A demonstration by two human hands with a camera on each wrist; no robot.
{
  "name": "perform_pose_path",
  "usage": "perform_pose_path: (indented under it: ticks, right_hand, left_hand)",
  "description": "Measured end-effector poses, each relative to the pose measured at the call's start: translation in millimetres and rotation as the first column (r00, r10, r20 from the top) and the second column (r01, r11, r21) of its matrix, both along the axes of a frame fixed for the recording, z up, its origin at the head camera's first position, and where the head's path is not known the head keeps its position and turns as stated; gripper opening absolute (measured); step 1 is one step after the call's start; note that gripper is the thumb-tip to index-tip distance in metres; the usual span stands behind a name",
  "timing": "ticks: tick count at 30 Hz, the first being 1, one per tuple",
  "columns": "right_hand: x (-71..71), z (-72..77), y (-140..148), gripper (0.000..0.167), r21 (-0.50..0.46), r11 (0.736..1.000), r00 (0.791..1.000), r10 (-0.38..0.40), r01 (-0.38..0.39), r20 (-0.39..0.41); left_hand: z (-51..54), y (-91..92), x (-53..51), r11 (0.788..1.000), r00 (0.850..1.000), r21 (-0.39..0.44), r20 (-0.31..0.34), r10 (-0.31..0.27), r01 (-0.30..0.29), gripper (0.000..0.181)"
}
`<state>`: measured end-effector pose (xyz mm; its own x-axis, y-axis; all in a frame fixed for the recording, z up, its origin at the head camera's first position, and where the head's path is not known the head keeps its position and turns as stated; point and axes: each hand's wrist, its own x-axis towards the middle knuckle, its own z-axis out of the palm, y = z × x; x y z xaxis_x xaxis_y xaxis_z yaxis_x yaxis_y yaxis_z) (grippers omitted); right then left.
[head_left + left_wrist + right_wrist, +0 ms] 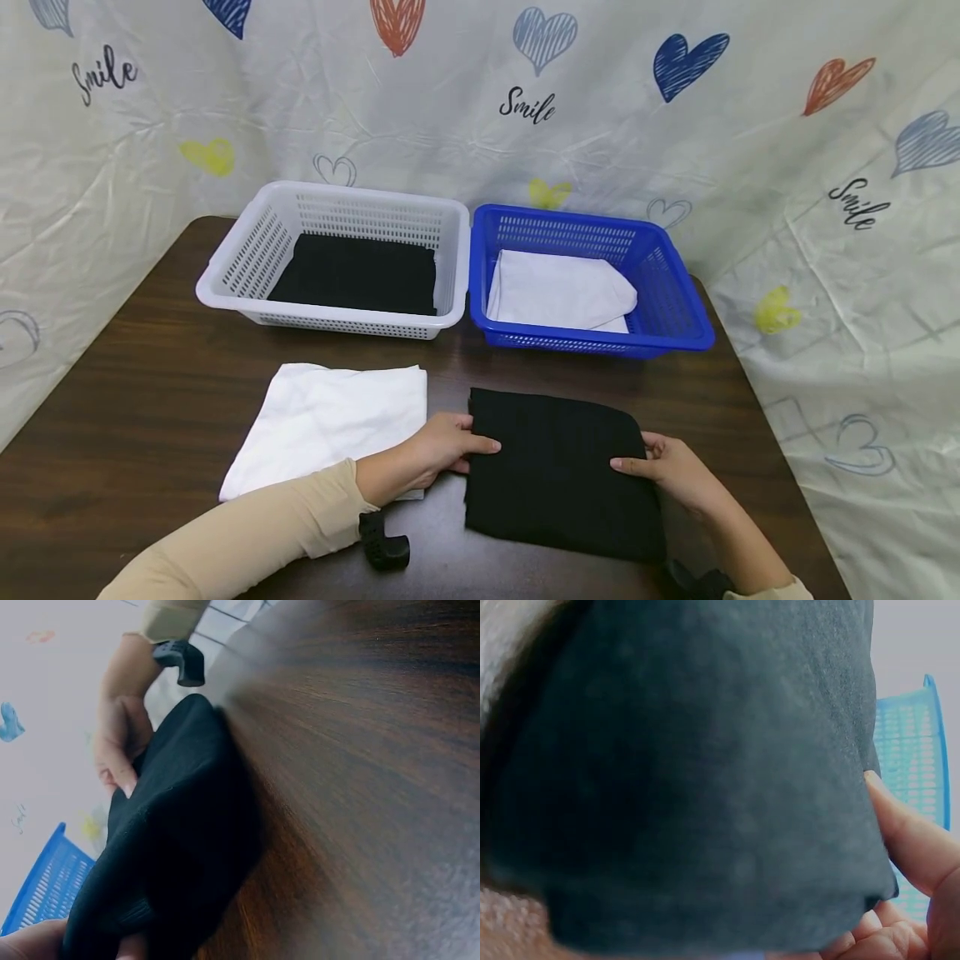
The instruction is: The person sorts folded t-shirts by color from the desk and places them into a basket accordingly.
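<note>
A folded black cloth (pixel 558 479) spans the gap between both hands at the front right of the table. My left hand (pixel 431 450) pinches its left edge, thumb on top and fingers underneath. At the opposite edge my right hand (pixel 678 471) grips the cloth the same way; the right wrist view shows that thumb (pixel 904 825) against the fabric. In the left wrist view the cloth (pixel 172 817) looks tilted, its far side raised off the wood. Left of it, a folded white cloth (pixel 330 425) lies flat, partly covered by my left forearm.
Behind, a white basket (pixel 337 321) holds folded black cloth (pixel 356 271). Touching or nearly touching it, a blue basket (pixel 592 342) holds folded white cloth (pixel 558 287). A printed curtain (pixel 450 108) hangs behind the dark wooden table (pixel 112 450) and along its sides.
</note>
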<state>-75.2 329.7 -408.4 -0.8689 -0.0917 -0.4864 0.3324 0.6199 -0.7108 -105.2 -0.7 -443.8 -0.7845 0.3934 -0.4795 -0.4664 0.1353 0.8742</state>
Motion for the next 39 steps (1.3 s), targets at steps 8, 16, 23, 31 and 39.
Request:
perform_pose_path:
  ticks: [8,16,23,31,39]
  right_hand:
    - [1.8,9.5,-2,0.063,-0.025,1.0,1.0,-0.004,0.004,0.001]
    - [1.2,19.5,-4,0.062,-0.085,0.996,1.0,-0.019,0.019,0.001]
    - [-1.0,25.3,-8,0.061,-0.075,0.997,1.0,-0.012,0.011,-0.008]
    - [-4.2,34.8,-13,0.059,-0.08,0.997,1.0,-0.018,0.017,-0.021]
    - [-6.9,48.3,-21,0.058,-0.014,1.0,0.999,0.017,-0.017,-0.042]
  left_hand:
    - [2.2,0.6,-2.1,1.0,1.0,0.012,-0.014,0.015,-0.015,0.02]
    - [8.0,-2.6,-4.1,0.998,1.0,0.057,-0.004,0.027,-0.027,0.023]
    - [11.7,-10.0,-3.1,0.993,0.998,0.106,0.037,0.046,-0.05,0.031]
    - [22.9,-17.2,-3.2,0.994,0.999,0.099,0.002,0.036,-0.037,0.031]
    - [35.6,-27.4,-4.2,0.997,0.999,0.07,-0.016,0.035,-0.034,0.031]
